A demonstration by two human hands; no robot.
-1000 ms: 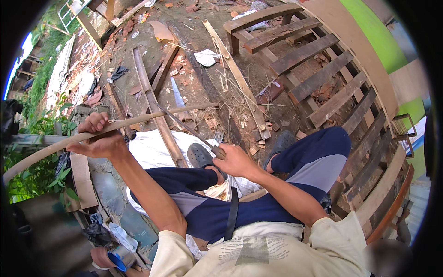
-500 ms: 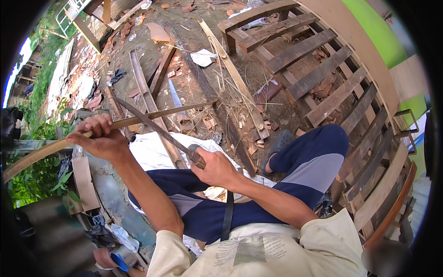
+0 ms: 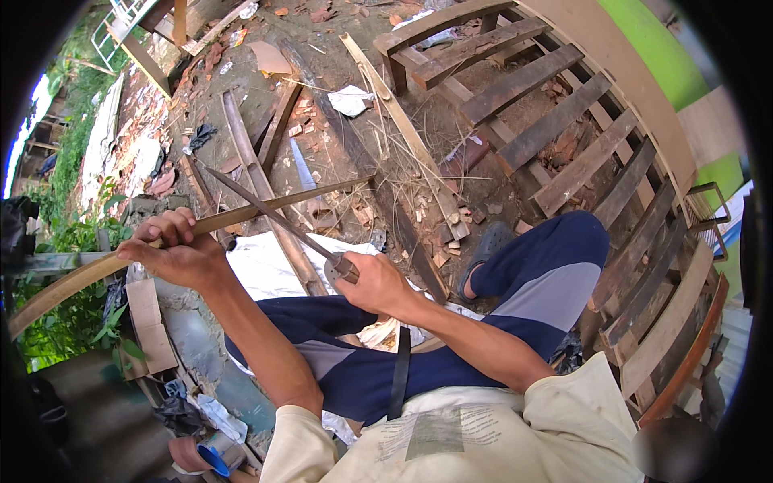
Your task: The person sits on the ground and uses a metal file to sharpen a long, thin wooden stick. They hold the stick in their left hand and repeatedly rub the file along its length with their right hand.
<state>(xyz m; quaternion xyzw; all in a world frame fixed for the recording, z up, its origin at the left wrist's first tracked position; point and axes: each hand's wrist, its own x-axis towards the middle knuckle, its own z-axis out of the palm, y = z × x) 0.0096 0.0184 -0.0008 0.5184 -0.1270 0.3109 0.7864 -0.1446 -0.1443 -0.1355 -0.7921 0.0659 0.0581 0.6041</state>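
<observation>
My left hand (image 3: 179, 248) is closed around a long bamboo strip (image 3: 314, 194), thumb along it and fingers curled over. One end of the strip reaches past the hand to the far left; the other points right, over the littered ground. In my right hand (image 3: 377, 283) is the wooden handle of a long knife (image 3: 282, 221). Its dark narrow blade slants up to the left and crosses the strip just right of my left hand. Whether the edge bites into the strip cannot be made out. Beneath the crossing lies a white cloth (image 3: 251, 259).
A slatted wooden frame (image 3: 527, 105) fills the right side. Split bamboo pieces (image 3: 403, 129), a saw blade (image 3: 303, 165), wood chips and a dark beam (image 3: 342, 129) litter the ground ahead. A concrete block (image 3: 187, 322) and a cardboard piece (image 3: 149, 326) are at the left.
My right hand has shifted slightly right and away from me with the knife. My left hand and the bamboo strip have moved only a little.
</observation>
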